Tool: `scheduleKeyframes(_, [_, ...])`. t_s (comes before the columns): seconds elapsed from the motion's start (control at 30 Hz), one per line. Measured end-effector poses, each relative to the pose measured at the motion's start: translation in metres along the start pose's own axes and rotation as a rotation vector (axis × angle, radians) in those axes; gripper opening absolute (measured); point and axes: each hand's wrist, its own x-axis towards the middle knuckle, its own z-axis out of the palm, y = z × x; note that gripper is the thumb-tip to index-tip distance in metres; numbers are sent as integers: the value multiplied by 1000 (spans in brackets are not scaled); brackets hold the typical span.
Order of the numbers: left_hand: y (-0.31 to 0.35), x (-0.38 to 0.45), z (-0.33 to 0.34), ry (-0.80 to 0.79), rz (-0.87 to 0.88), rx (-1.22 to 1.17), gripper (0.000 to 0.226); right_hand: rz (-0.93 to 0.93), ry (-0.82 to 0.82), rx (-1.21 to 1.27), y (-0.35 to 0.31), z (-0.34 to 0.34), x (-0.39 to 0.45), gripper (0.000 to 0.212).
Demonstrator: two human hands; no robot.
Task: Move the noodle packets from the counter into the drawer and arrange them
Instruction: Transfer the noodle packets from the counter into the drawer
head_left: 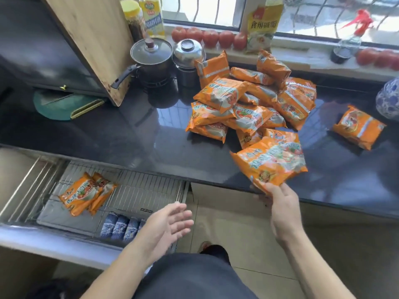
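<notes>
A pulled-out drawer [43, 175] with a wire-rack floor sits below the dark, glossy surface [112, 130] at left; two orange noodle packets [86, 194] of crinkled foil lie overlapped on the rack, and a row of blue-and-white patterned bowls [121, 227] stands on edge in the drawer's front section. On the surface above, a bamboo cutting board [92, 39] leans upright beside a green round mat [56, 104], with a black lidded saucepan [151, 59] and a steel lidded pot [187, 59] just to its right. The left hand [166, 225] hovers palm-up over the drawer's right end, its grip spread and holding nothing. At centre, a loose pile of noodle packets [250, 100] covers the surface beneath a windowsill lined with red tomatoes [209, 37], oil bottles [151, 16] and a yellow bag [262, 26]. The right hand [282, 203] pinches the lower corner of one held packet [269, 162], which is lifted over the surface's front edge just in front of the pile. Farther right, a single packet [358, 126] lies apart from the pile near a blue-and-white ceramic jar [388, 100].
</notes>
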Motion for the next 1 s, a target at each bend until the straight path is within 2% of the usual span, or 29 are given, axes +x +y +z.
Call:
scheduleKeyframes(0.07, [0, -7, 8, -94, -6, -88, 40, 8, -165, -87, 20, 34, -32, 21])
scheduleKeyframes(0.13, [-1, -4, 6, -97, 86, -191, 44, 37, -350, -129, 38, 73, -57, 22])
scheduleKeyframes(0.23, [1, 16, -26, 95, 174, -297, 43, 47, -634, -300, 63, 126, -81, 27])
scheduleKeyframes(0.3, [3, 30, -66, 231, 120, -302, 33, 111, -740, -451, 78, 154, -88, 18])
scheduleKeyframes(0.33, [4, 37, -90, 276, 94, -299, 30, 156, -772, -523, 83, 167, -90, 21])
scheduleKeyframes(0.4, [8, 50, -145, 383, 79, -313, 31, 292, -774, -602, 93, 189, -92, 27])
scheduleKeyframes(0.53, [33, 79, -276, 620, 82, -257, 61, 424, -609, -616, 118, 227, -94, 19])
scheduleKeyframes(0.67, [87, 98, -386, 877, 164, -138, 34, 531, -468, -641, 145, 268, -97, 14])
scheduleKeyframes(0.7, [101, 104, -409, 919, 147, -134, 33, 566, -441, -648, 150, 279, -99, 13])
scheduleKeyframes(0.83, [133, 141, -492, 874, 73, -251, 49, 672, -418, -659, 167, 321, -110, 10])
scheduleKeyframes(0.9, [138, 165, -518, 889, 137, -204, 40, 682, -423, -672, 173, 339, -112, 12])
scheduleKeyframes(0.97, [136, 175, -521, 885, 62, -130, 32, 683, -413, -685, 178, 351, -112, 14])
scheduleKeyframes(1.0, [137, 178, -520, 875, 47, -178, 31, 682, -407, -684, 181, 356, -112, 15])
